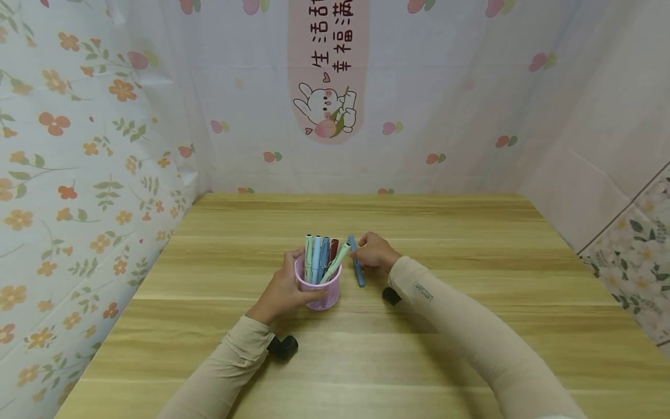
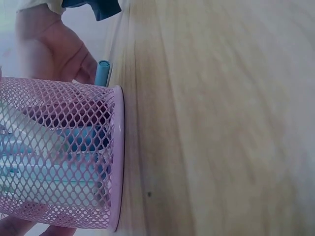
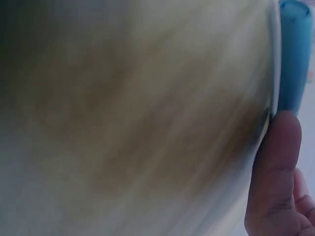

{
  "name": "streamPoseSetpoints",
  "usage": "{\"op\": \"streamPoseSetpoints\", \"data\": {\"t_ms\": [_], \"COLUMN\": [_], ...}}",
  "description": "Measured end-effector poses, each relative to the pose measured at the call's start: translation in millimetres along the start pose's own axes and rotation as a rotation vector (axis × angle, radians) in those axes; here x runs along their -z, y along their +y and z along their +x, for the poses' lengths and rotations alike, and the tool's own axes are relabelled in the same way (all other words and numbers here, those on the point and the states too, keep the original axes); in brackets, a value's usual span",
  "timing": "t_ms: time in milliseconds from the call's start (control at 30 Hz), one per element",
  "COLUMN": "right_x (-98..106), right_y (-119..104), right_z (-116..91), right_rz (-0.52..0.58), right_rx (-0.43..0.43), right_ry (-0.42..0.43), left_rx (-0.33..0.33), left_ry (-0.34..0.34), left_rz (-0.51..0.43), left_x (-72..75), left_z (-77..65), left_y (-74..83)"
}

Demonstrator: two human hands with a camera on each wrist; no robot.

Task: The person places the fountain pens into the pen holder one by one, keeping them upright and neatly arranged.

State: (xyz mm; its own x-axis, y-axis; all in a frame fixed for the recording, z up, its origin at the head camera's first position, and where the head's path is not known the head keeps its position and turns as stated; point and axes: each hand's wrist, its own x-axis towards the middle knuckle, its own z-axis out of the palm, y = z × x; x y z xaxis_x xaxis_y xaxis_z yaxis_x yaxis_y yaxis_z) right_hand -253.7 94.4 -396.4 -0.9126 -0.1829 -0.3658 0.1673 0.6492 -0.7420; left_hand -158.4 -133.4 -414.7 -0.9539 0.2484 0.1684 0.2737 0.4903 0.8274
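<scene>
My left hand (image 1: 285,294) grips the pink mesh pen cup (image 1: 325,299) round its side, thumb across the front. The cup stands on the table, leaning slightly if at all. Several capped pens are in it: a pale green pen (image 1: 309,256), a light blue pen (image 1: 316,259), a darker blue pen (image 1: 324,259), a dark red pen (image 1: 334,249) and a slanting light green pen (image 1: 337,262). To the right of the cup, my right hand (image 1: 374,251) pinches a blue pen (image 1: 358,272). In the right wrist view the thumb (image 3: 278,167) presses on this pen; the other fingers are partly hidden.
The wooden table (image 1: 445,361) runs back to a patterned cloth wall (image 1: 419,105). More floral cloth (image 1: 78,203) hangs along the left side. A black wrist device (image 1: 282,348) sits under the left wrist, and another black wrist device (image 1: 391,295) under the right.
</scene>
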Motion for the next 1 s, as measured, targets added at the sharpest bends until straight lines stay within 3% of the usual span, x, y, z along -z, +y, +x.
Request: {"op": "streamPoseSetpoints", "data": {"t_ms": [233, 467, 533, 633, 833, 1000], "right_x": [1.1, -0.3, 0.2, 1.6, 9.8, 18.9], "right_y": [-3.5, -2.5, -2.2, -0.6, 10.1, 18.9], "right_z": [5.1, 8.1, 7.2, 6.1, 11.3, 13.9], "right_rz": [-0.049, -0.182, -0.176, -0.126, 0.115, 0.24], "right_rx": [-0.049, 0.002, 0.001, -0.004, -0.054, -0.091], "right_ry": [-0.01, -0.022, -0.032, -0.052, -0.159, -0.23], "left_rx": [-0.001, 0.005, 0.005, -0.001, -0.003, -0.003], "left_ry": [0.003, 0.003, 0.005, 0.006, 0.011, 0.013], "left_rz": [-0.001, -0.006, -0.01, -0.02, -0.012, -0.017], "left_x": [-0.1, -0.9, -1.0, -1.1, -1.7, -1.6], "left_z": [0.5, 0.4, 0.5, 0.6, 0.3, -0.4], "left_y": [-0.4, -1.6, -1.5, -0.9, -1.7, -0.5]}}
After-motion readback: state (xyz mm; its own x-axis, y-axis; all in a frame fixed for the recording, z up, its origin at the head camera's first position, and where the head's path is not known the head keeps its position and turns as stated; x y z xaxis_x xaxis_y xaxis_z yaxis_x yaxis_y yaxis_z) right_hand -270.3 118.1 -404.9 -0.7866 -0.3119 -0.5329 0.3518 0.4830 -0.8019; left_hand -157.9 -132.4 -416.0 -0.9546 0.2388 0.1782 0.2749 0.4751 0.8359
